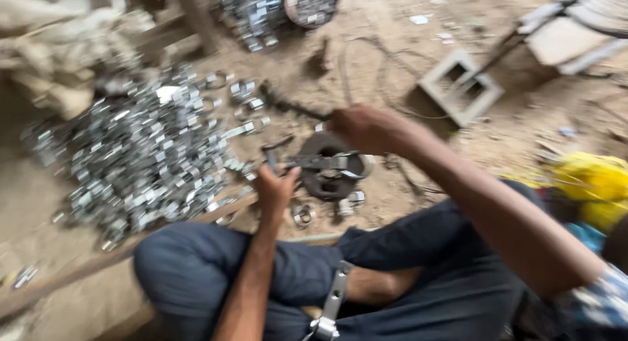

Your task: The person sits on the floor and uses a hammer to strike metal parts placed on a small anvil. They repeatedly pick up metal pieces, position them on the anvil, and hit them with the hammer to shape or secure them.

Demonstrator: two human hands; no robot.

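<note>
The left hand (pixel 275 187) has its fingers wrapped around a small metal piece (pixel 270 156), just beside a round dark iron block (pixel 327 174) on the dirt floor (pixel 405 177). The right hand (pixel 366 128) is closed on a dark rod (pixel 294 107) above the block. A big pile of shiny metal clamps (pixel 144 151) lies to the left.

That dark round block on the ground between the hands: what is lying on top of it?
A bent shiny metal strip lies across the dark round block. The left hand grips a tool at its edge; the right hand holds a dark handle above. The block's underside and the ground beneath are hidden.
</note>
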